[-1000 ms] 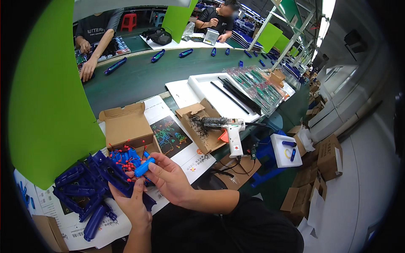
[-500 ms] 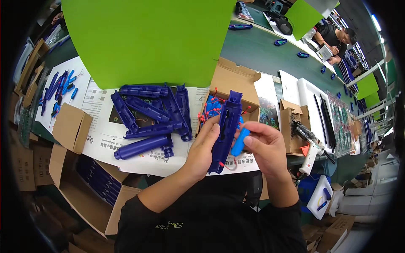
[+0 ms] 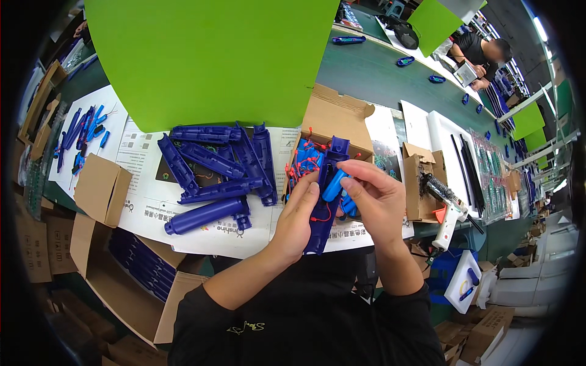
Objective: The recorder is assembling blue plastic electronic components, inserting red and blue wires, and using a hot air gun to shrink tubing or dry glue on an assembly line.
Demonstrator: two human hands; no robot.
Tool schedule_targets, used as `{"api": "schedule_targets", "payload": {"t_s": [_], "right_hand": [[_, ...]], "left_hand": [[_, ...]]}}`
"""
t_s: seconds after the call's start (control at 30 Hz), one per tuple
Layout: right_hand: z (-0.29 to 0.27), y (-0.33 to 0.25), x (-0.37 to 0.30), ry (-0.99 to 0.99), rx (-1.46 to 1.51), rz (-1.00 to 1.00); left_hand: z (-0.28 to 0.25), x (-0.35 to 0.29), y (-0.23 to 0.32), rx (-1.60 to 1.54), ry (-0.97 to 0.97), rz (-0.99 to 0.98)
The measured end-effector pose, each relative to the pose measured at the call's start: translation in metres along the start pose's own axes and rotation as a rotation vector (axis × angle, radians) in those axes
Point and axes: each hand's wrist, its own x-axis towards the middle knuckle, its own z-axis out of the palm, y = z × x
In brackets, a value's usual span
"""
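My left hand (image 3: 295, 218) is closed around a long dark-blue plastic shell half (image 3: 319, 230), held upright with its hollow side toward me. Between the thumb and fingers of my right hand (image 3: 383, 204) is a light-blue cylindrical battery (image 3: 334, 185), tilted over the upper half of the shell. A red wire (image 3: 325, 218) loops across the hollow below the battery. Behind the shell stands an open cardboard box (image 3: 339, 114) with several blue batteries (image 3: 308, 157) and red-tipped wires. Left of my hands lies a pile of dark-blue shell halves (image 3: 210, 160) on printed paper.
A bright green panel (image 3: 207, 61) stands at the back. At lower left, an open carton (image 3: 101, 259) holds stacked blue shells. To the right are a glue gun (image 3: 450, 224) and a small box (image 3: 421, 210). A person (image 3: 479, 58) works across the green belt (image 3: 366, 70).
My right hand has brought the battery up and left, from beside the shell to over its hollow. The red wire now lies across the shell instead of hanging at its lower side.
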Motion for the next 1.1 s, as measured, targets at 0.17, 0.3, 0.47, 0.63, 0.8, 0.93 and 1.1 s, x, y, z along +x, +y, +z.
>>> {"api": "schedule_targets", "payload": {"t_s": [0.17, 0.3, 0.47, 0.63, 0.8, 0.93, 1.1], "right_hand": [[0.001, -0.002, 0.000, -0.017, 0.042, 0.036], [0.003, -0.002, -0.001, -0.041, 0.029, 0.095], [0.014, 0.000, -0.007, 0.024, -0.123, 0.037], [0.014, 0.009, -0.008, 0.095, -0.465, -0.387], [0.007, 0.011, -0.003, -0.032, -0.223, -0.081], [0.002, 0.014, -0.007, -0.043, 0.153, -0.078], [-0.001, -0.011, -0.008, 0.021, 0.291, 0.069]], "left_hand": [[0.001, 0.001, 0.001, 0.003, -0.011, 0.017], [0.000, 0.001, 0.000, 0.015, -0.017, 0.025], [0.003, 0.000, 0.000, 0.017, 0.007, 0.040], [0.002, -0.002, -0.004, 0.028, -0.006, 0.094], [0.010, -0.001, -0.018, 0.186, 0.021, 0.326], [0.008, -0.008, -0.005, 0.251, -0.095, 0.282], [0.000, -0.010, 0.015, 0.202, -0.151, 0.253]]}}
